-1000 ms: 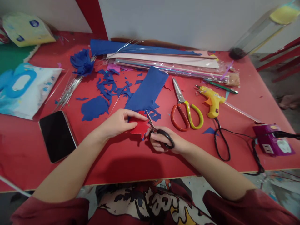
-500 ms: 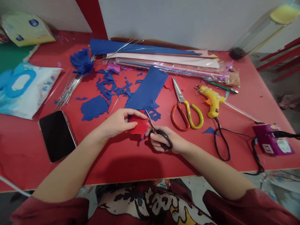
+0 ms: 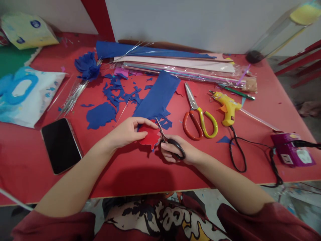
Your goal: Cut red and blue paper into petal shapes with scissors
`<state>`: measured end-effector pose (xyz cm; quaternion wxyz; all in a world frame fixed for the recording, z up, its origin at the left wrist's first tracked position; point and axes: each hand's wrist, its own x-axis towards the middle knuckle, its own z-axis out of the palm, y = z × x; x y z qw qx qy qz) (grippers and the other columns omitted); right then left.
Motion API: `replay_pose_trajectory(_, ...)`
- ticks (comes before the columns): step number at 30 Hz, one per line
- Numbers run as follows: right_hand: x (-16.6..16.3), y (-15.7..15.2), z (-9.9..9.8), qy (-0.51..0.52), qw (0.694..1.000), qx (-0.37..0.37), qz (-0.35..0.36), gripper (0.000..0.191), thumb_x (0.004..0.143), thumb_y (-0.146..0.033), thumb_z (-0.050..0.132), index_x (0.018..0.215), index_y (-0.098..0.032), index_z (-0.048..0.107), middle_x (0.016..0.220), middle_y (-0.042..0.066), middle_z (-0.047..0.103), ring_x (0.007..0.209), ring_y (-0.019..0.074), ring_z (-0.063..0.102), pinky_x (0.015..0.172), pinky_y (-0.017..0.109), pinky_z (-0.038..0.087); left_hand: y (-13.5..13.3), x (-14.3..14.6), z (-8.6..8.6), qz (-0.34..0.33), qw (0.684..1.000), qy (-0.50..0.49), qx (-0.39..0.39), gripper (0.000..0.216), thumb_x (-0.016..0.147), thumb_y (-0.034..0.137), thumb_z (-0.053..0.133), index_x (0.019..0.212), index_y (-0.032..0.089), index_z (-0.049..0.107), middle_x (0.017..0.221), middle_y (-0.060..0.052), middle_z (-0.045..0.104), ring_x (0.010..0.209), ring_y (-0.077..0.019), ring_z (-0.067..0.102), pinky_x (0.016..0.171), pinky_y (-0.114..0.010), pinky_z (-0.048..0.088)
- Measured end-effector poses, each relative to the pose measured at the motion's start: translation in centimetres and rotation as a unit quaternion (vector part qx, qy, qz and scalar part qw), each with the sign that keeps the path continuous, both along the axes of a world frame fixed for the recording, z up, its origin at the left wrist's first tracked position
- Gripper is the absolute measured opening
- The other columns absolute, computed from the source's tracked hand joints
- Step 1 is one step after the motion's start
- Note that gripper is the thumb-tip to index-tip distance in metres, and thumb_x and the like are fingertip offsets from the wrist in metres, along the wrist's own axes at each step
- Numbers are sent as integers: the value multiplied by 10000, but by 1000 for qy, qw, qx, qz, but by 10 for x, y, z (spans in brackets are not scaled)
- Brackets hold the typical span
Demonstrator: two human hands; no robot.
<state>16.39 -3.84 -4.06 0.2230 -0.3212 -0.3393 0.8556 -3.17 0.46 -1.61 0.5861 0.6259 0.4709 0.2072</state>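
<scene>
In the head view, at the centre of the frame, the left hand (image 3: 126, 132) pinches a red paper piece (image 3: 150, 136) just above the table (image 3: 140, 174), its grip closed on the paper's left edge. The right hand (image 3: 175, 152) has its grip closed through the loops of black-handled scissors (image 3: 170, 142). Their long axis runs from lower right to upper left, and the blades point up and left across the paper's right edge. Right of them lie larger scissors (image 3: 198, 115) and a yellow glue gun (image 3: 227, 107).

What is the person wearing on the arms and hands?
The left hand and right hand show no gloves, rings or watch. Dark red sleeves leave the forearms uncovered; the shirt has a cream, black and yellow print.
</scene>
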Motion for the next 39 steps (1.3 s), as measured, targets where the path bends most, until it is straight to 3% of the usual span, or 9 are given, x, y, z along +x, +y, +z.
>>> replay_pose_trajectory(11,0,0,-3,3,1000,25,0,367,747,-469,653,795,-188,422,452,-132,328,322,13,268,321,147,210,0,1,1,4,1000,-9,-7,339,654,50,507,935,141,673,984,-25,705,768,-93,627,701,-180,490)
replay_pose_trajectory(18,0,1,3,-7,999,35,-3,411,731,-508,645,802,-197,385,495,-104,397,363,42,344,354,179,246,-1,2,2,-5,1000,10,1,289,658,60,511,886,144,668,875,-18,695,761,-103,614,699,-190,487)
replay_pose_trajectory(25,0,0,2,-5,1000,24,-6,403,734,-491,648,817,-198,384,505,-108,370,375,38,311,375,183,235,-2,2,1,-9,1000,13,-2,289,658,45,504,881,140,661,786,-4,680,773,-112,616,687,-190,485)
replay_pose_trajectory(33,1,1,3,-32,999,22,-4,412,714,-498,662,799,-196,396,469,-129,323,363,26,267,372,169,212,-4,6,5,-1,1000,0,-27,356,649,25,491,943,131,663,960,-20,700,823,-101,628,712,-173,488)
replay_pose_trajectory(39,1,1,3,-34,999,7,-5,406,712,-492,663,781,-196,394,447,-138,312,347,16,234,361,164,162,-4,6,2,3,999,-2,-32,375,651,44,503,973,142,669,954,-19,705,739,-95,625,654,-174,489)
